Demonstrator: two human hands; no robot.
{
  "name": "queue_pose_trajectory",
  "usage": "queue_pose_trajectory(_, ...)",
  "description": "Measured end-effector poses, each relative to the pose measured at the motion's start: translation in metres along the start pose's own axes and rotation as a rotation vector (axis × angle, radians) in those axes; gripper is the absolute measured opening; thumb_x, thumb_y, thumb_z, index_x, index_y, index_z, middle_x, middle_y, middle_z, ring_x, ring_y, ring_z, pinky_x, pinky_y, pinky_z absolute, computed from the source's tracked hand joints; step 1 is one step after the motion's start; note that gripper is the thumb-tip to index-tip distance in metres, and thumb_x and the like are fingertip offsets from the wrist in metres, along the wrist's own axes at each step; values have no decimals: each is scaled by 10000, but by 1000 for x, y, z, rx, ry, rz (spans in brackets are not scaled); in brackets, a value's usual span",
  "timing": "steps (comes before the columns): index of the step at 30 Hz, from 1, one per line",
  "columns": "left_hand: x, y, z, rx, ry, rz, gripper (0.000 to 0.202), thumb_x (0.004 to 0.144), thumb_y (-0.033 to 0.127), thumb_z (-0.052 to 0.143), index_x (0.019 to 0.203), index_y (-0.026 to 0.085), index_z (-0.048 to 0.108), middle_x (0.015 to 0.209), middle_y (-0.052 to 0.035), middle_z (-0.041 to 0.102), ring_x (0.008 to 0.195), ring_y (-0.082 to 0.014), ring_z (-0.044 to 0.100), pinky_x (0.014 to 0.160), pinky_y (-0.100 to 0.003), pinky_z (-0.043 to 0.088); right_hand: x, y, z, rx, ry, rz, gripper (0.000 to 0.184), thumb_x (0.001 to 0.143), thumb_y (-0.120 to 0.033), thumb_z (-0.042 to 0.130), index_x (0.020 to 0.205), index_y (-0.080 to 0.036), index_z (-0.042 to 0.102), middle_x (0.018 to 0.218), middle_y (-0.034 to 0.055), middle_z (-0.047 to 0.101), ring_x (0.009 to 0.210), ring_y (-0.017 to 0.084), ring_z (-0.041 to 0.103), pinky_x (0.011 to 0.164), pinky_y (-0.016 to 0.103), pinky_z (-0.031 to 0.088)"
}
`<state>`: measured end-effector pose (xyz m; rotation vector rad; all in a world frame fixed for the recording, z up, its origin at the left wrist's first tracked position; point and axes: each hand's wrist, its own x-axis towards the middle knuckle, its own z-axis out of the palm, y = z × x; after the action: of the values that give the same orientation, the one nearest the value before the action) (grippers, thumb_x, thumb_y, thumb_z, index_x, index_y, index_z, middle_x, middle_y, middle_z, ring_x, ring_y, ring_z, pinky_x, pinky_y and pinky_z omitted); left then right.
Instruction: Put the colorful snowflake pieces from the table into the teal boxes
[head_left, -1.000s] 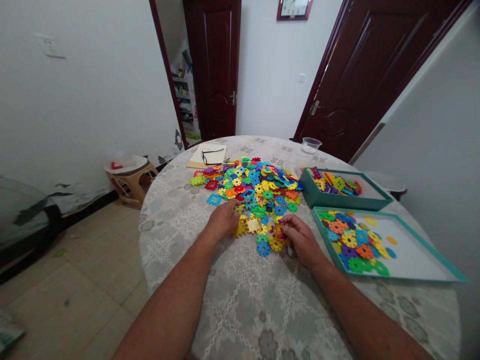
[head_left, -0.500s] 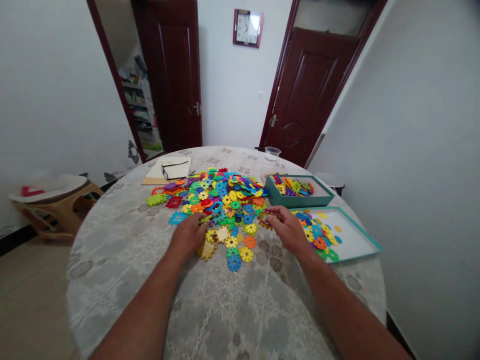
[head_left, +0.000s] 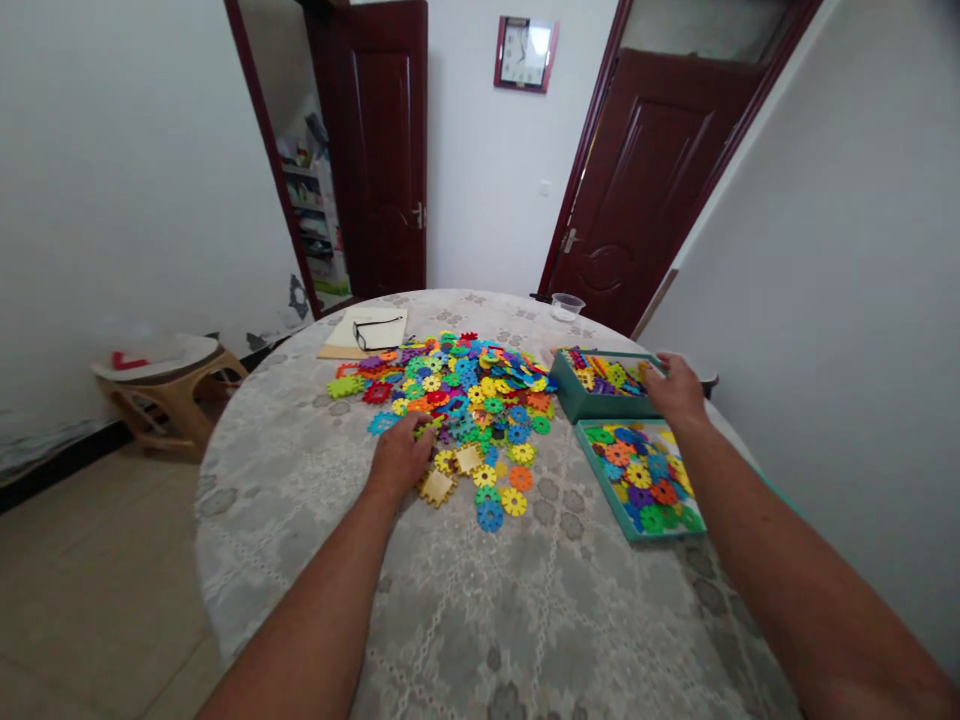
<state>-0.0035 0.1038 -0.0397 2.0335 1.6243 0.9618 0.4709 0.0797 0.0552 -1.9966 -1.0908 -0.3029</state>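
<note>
Leftmost, a wooden stool (head_left: 161, 412) stands beside the round table (head_left: 465, 600), something red on its pale top. Near the table's far left edge lies a cream-coloured pad (head_left: 386, 330), with black-framed glasses (head_left: 367, 337) resting on it. Closer in, the left hand (head_left: 403, 455) sits at the near-left edge of the heap, fingers bent and drawn together around a yellow-green piece (head_left: 429, 428); whether they actually pinch it, I cannot tell. The heap of colourful notched pieces (head_left: 466, 375) spreads across the middle of the table, just beyond that hand. Two yellow square pieces (head_left: 439, 487) lie right beside the hand, and a blue gear-shaped piece (head_left: 490, 515) lies at the near end of the heap, next to a yellow round one (head_left: 514, 501). Behind stands a clear bowl (head_left: 568, 307). To the right, a teal box (head_left: 600, 404) holds more pieces, and a shallow teal tray (head_left: 645, 536) in front of it holds round ones. The right hand (head_left: 676, 390) is at the box's right end, fingers curled; whether they hold anything, I cannot tell.
</note>
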Motion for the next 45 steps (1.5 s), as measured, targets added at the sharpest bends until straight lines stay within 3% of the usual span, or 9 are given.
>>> queue_pose_trajectory(4,-1,0,1,3,24,0,240,949,308,527,1078,212,705,1084,-76,768,988,-240,700,914,-335,507,-43,-29,6,48,-90,-182,419,869,-312,525,1199,-148,725,1204,168,722,1108,306,646,1032,456,475)
queue_pose_trajectory(9,-1,-1,5,-3,33,-29,236,943,279,552,1102,211,712,1087,-77,771,983,-234,701,921,-331,507,-149,-96,21,285,-635,-503,367,935,-351,558,1243,-209,699,1134,99,738,812,207,672,837,370,556)
queue_pose_trajectory(14,-1,-4,7,-32,58,-16,236,936,264,555,1098,216,721,1071,-74,771,993,-239,698,929,-335,508,-222,-140,41,285,-839,-857,512,938,-215,567,1449,-233,580,1534,130,536,1294,255,597,1066,392,502)
queue_pose_trajectory(22,-1,-2,7,-51,47,-8,196,931,237,571,1069,219,709,1088,-80,767,1019,-245,688,948,-348,499,-223,-145,59,206,-820,-769,328,923,-169,543,1222,-186,677,1154,124,669,1072,250,638,961,369,503)
queue_pose_trajectory(26,-2,0,6,-57,42,-24,188,934,235,568,1053,217,713,1072,-82,766,1015,-243,691,944,-346,504,-219,-141,52,338,-749,-514,191,960,-283,530,1024,-204,692,891,54,672,843,224,624,806,343,494)
queue_pose_trajectory(30,-2,2,6,-42,31,-27,192,935,238,567,1062,216,709,1078,-82,765,1022,-241,691,942,-342,504,-229,-156,42,617,-977,-269,276,911,-351,603,1147,-226,670,920,11,707,787,195,637,717,298,491)
queue_pose_trajectory(33,-1,1,7,-28,27,-28,195,934,231,570,1070,213,707,1098,-78,766,1035,-237,690,957,-339,500,-243,-173,41,619,-1129,-352,297,916,-294,586,1192,-229,674,931,9,709,808,181,635,731,283,489)
queue_pose_trajectory(37,0,-1,7,-18,36,-11,195,935,224,567,1070,216,707,1093,-68,767,1034,-224,692,960,-328,500,-261,-188,45,271,-989,-553,256,904,-217,603,1141,-177,693,1059,87,679,998,214,617,904,319,461)
queue_pose_trajectory(45,-3,3,8,19,41,8,168,948,227,571,1061,221,695,1084,-63,764,1038,-215,690,960,-316,505,-275,-197,40,33,-913,-562,276,959,-327,561,1175,-180,648,1155,124,616,1017,242,607,875,332,445)
